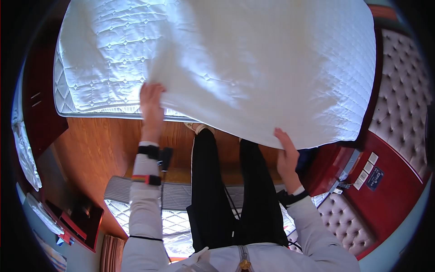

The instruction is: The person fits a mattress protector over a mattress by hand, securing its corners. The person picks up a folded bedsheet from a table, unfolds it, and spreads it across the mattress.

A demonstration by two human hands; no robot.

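A thin white bed sheet (217, 102) is spread over a quilted white mattress (122, 54), with its near edge hanging in a loose curve between my hands. My left hand (152, 99) is closed at the left part of that edge, and folds in the cloth run up from its fingers. Farther right, my right hand (287, 156) has its thumb side over the sheet's near edge; its other fingers are partly hidden. At the left end the quilted mattress top and its side show uncovered.
A tufted headboard (401, 90) borders the bed on the right. Beside it are a red panel with switches (367, 172) and a second tufted headboard (346, 222). Behind me lies another mattress (170, 204). Wooden floor (95, 149) runs between the beds; a dark red cabinet (43, 99) stands left.
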